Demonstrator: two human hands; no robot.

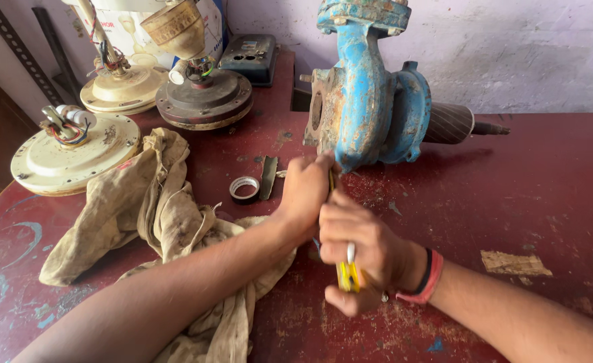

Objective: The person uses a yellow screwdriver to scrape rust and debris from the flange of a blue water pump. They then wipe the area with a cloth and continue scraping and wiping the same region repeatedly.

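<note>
Both hands together at pump (370, 101) base; right hand (357, 252) fisted on yellow screwdriver (347, 275), left hand (306, 191) pinching its shaft near tip. Step: prying pump; steady push needed. Rag (155, 208), tape (244, 189) left of hands on counter (545, 195)

You are working in soft, warm daylight that seems to come from about ten o'clock, since shadows fall toward four o'clock. The blue pump (370, 101) lays a diffuse shadow on the red table (545, 195) beneath and to its right. Your forearms darken the cloth (168, 215) under them. No harsh glare shows; only a mild sheen sits on the cream fan motor (74, 151) at nine o'clock. The centre is sharp, while your right hand (360, 252) looks slightly soft. Straight edges bow near the frame corners, wide-lens distortion.
</note>
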